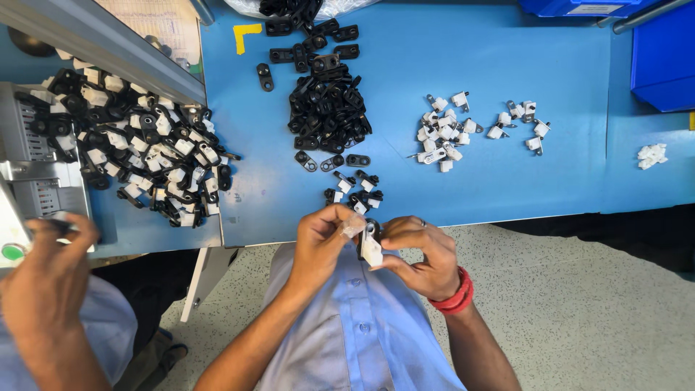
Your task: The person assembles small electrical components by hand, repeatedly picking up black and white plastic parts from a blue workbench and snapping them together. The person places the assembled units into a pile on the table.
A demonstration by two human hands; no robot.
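My left hand [327, 235] and my right hand [420, 253] meet just below the blue table's front edge [507, 210]. Together they pinch a small part [371, 242], a black bracket with a white plastic piece fitted on it. My left fingertips grip its upper left, my right thumb and fingers hold its right side. A red band circles my right wrist. Just above my hands lies a small cluster of joined black-and-white pieces [355, 190].
A heap of black brackets [327, 108] sits at table centre, loose white clips [443, 134] to its right. A large pile of assembled parts [145, 148] lies at left. Another person's hand [47, 279] works at a machine [32, 166] at far left. Blue bins [662, 54] stand top right.
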